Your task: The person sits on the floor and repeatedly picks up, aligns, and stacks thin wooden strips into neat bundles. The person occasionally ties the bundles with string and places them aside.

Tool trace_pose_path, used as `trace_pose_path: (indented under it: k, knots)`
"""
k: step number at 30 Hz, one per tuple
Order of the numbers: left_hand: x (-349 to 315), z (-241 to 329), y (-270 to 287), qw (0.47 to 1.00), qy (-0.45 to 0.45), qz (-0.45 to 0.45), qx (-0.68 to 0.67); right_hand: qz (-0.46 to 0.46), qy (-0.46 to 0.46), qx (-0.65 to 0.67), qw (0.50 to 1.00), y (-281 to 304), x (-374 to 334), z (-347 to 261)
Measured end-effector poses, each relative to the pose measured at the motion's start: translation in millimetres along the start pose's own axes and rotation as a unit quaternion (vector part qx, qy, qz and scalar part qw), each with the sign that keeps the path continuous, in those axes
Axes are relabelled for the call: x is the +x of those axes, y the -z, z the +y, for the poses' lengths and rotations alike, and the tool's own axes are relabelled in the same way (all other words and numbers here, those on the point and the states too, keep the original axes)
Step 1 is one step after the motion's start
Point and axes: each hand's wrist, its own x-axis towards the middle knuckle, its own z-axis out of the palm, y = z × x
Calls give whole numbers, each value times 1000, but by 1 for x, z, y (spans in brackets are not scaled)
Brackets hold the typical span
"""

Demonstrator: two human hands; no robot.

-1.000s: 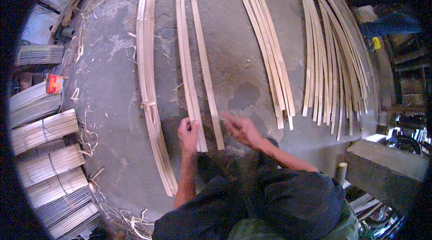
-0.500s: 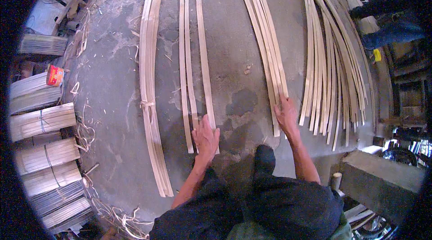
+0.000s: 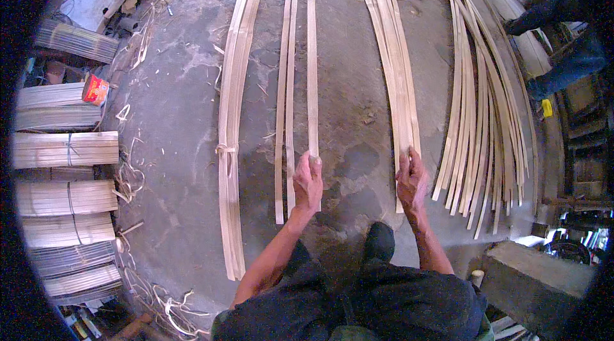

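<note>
In my left hand (image 3: 309, 184), thumb and fingers close on a single long, pale bamboo strip (image 3: 312, 72), whose end shows below the hand. Left of it lie two more narrow bamboo strips (image 3: 288, 85) on the floor. My right hand (image 3: 412, 181) is closed over the near part of a flat group of bamboo strips (image 3: 393, 53); its fingers appear to pinch one or more of them, but how many I cannot tell. Farther left is a long bundle of strips (image 3: 236, 104) bound with a thin tie.
A fanned pile of loose strips (image 3: 476, 117) covers the right side of the concrete floor (image 3: 179, 149). Tied stacks of short slats (image 3: 64, 197) line the left edge, with a red tin (image 3: 96, 89) on one. A concrete block (image 3: 534, 283) stands near right; a person's leg (image 3: 569, 66) is beyond.
My left hand has gone from spread fingers over the strip to a closed grip on it. My right hand has tightened on its group. The view has shifted slightly.
</note>
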Motion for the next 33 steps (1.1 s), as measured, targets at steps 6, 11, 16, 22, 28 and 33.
trace_pose_path:
  k: [6, 11, 16, 22, 28, 33]
  knots:
    - [-14, -32, -31, 992, -82, 50, 77, -70, -5, 166, 984, -57, -41, 46]
    - [-30, -30, -32, 995, -25, -63, 77, -137, 42, 97, 985, -87, -74, 35]
    - [-33, -29, -35, 995, -32, -50, 84, -187, 25, 34, 981, -100, -86, 13]
    - [-36, -17, -25, 994, 27, -97, 33, -215, -13, 24, 976, -98, -92, 18]
    - [-35, -31, -24, 995, 8, -93, 23, -237, -28, 43, 970, -97, -94, 15]
    - [-36, -32, -21, 997, -52, -57, 33, -182, -3, 99, 978, -95, -98, 10]
